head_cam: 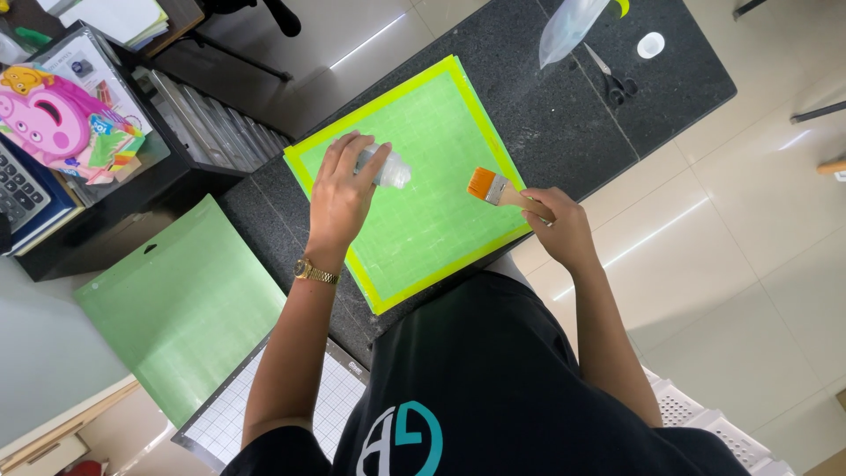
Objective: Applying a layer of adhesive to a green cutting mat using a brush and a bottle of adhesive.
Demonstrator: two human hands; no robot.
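Brush (490,186) in right hand (557,225), bottle (386,167) in left hand (339,189), over mat (423,229)

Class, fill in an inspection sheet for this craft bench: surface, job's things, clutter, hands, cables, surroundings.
Surface: dark speckled stone table.
Job's things: green mat with yellow border lying flat on it; small clear bottle; flat brush with orange bristles.
Clutter: scissors, clear plastic bag, white round lid at the far end.
Hands: left hand holds the bottle over the mat; right hand grips the brush handle.
Cables: nothing seen.
Surroundings: green packaged sheet, white gridded mat, pink cartoon bag, tiled floor.
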